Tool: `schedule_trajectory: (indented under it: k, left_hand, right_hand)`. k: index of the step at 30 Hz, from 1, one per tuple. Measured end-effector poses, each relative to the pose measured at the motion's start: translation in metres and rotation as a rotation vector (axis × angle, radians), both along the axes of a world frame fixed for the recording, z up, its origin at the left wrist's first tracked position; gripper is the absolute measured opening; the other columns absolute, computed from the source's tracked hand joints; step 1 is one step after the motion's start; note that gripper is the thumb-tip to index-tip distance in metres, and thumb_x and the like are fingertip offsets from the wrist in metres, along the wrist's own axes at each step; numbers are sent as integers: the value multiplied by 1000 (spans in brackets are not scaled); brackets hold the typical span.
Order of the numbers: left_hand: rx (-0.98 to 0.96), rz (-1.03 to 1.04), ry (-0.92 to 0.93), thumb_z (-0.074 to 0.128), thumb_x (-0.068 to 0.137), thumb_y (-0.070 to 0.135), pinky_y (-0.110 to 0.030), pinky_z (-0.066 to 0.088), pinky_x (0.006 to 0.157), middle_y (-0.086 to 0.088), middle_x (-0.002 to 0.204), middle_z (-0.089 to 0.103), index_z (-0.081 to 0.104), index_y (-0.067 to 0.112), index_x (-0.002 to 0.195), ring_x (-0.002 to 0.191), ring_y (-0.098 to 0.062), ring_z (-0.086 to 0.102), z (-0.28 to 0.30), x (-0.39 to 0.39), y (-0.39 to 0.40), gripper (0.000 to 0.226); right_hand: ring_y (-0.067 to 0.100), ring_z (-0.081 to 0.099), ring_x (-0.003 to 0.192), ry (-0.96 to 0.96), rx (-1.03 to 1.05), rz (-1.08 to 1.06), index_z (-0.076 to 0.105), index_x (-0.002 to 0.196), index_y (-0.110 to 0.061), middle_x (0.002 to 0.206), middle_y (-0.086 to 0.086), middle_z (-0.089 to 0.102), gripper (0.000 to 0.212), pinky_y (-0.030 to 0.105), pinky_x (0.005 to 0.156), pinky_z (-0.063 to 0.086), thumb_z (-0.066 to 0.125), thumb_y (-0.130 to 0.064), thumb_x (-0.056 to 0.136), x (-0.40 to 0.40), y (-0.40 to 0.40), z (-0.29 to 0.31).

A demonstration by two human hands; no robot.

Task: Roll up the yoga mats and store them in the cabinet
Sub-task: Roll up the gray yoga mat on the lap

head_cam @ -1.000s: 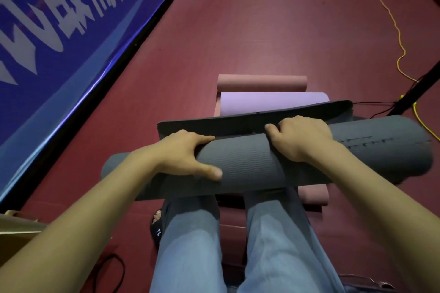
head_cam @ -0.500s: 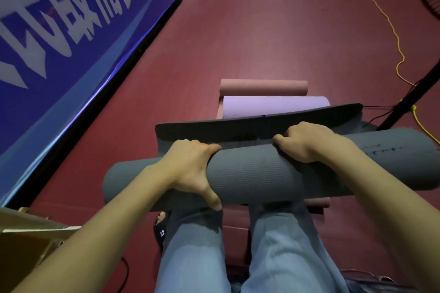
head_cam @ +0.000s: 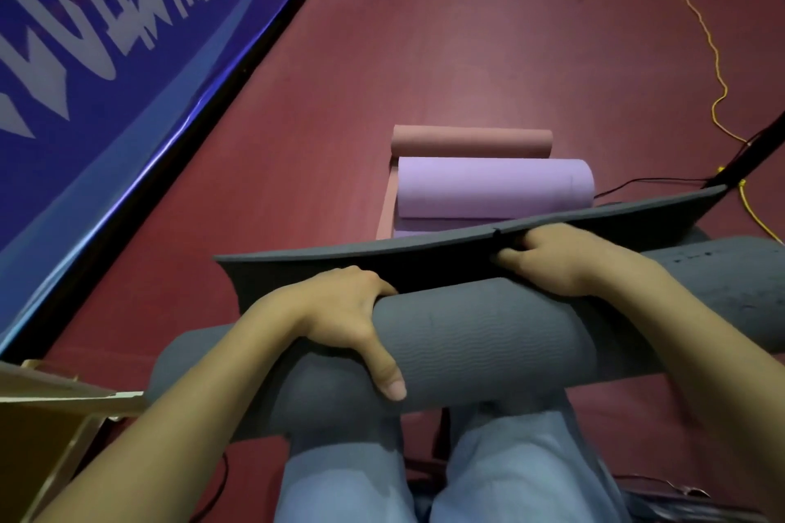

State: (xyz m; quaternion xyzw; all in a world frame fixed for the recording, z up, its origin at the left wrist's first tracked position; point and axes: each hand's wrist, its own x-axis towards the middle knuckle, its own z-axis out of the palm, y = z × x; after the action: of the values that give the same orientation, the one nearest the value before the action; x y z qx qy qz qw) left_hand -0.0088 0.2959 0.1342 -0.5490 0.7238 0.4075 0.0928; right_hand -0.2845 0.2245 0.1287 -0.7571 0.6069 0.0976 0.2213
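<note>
A thick grey yoga mat (head_cam: 488,335) lies rolled across my thighs, its loose end flap (head_cam: 446,251) standing up behind the roll. My left hand (head_cam: 348,318) grips the roll from above, thumb down the near side and fingers tucked behind it. My right hand (head_cam: 556,257) grips the top of the roll just under the flap, fingers curled in. On the floor beyond lie a rolled purple mat (head_cam: 492,187) and, behind it, a rolled pink mat (head_cam: 471,140). No cabinet is in view.
A blue banner wall (head_cam: 106,76) runs along the left. A cardboard box (head_cam: 46,429) sits at the lower left. A yellow cable (head_cam: 701,34) snakes over the dark red floor (head_cam: 424,34) at the right, near a black stand leg (head_cam: 747,157).
The roll has turned a little further away from me. My left hand slid over its top, thumb now pointing down; the flap stands higher and closer to both hands.
</note>
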Motion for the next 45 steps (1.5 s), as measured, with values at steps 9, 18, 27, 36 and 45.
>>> schedule_trajectory:
  k: [9,18,27,36,45]
  left_hand:
    - [-200,90,169,94,33,70,-28,47,106,31,133,58,56,41,139,121,8,56,-17,14,-12,116]
    - [-469,329,171,71,85,58,-39,55,96,23,105,74,76,38,111,99,3,68,-22,39,-35,33]
    - [-346,161,-104,63,70,85,-40,53,93,11,122,70,61,41,133,106,-19,66,-2,16,-42,77]
    - [-385,-55,-331,82,34,85,-39,53,88,9,119,66,41,38,138,99,-21,63,-2,3,-34,121]
    - [99,-54,3,99,48,49,-33,59,88,22,104,74,69,38,112,96,-3,70,4,8,-37,71]
  right_hand:
    - [31,59,108,146,-274,141,69,105,-23,115,6,68,57,40,83,42,21,-55,104,2,14,0]
    - [29,62,99,-30,-655,182,67,110,-21,104,1,72,56,41,92,42,19,-47,101,12,13,-26]
    - [33,61,89,-19,-627,128,65,88,-16,99,10,73,50,35,73,27,26,-43,102,32,-24,-23]
    - [30,46,76,21,-479,128,66,83,-14,98,14,71,47,35,71,29,31,-39,104,32,-15,-4]
    - [29,60,109,102,-390,238,66,110,-25,118,3,68,71,43,93,47,8,-63,96,17,54,16]
